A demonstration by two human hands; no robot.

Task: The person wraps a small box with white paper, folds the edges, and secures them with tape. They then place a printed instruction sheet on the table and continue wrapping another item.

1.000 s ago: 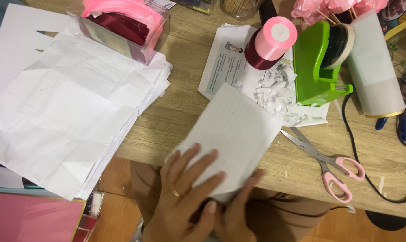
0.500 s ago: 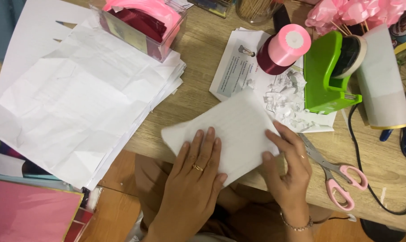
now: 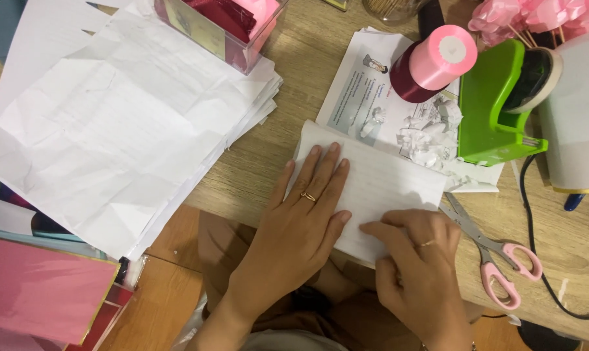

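At the near edge of a cluttered wooden table point(image 3: 275, 175), the left hand point(image 3: 301, 221) lies flat, fingers spread, on a folded white paper sheet point(image 3: 385, 185) while the right hand's point(image 3: 418, 260) curled fingertips press its near edge; thin, limp and easily creased, it looks best handled by its edges.

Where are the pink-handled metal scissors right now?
In the head view, the pink-handled metal scissors lie on the wooden table at the lower right, just right of the right hand, below the green plastic tape dispenser.
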